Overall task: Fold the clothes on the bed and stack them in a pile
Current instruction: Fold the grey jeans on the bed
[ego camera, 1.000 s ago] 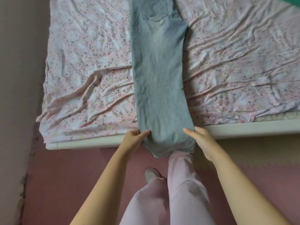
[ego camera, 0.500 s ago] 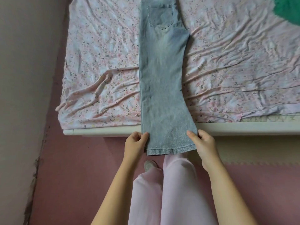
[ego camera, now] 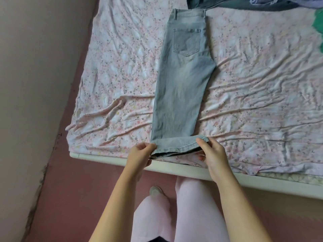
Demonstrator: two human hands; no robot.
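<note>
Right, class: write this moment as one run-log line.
step: folding hem up | item: light blue denim jeans on pink floral bed sheet | left hand: pinches hem | right hand: pinches hem

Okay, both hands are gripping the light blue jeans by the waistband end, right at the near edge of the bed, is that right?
Not quite. The left hand and the right hand do grip the light blue jeans at the near edge of the bed, but by the leg hems. The waistband lies at the far end. The head view shows this.
</note>
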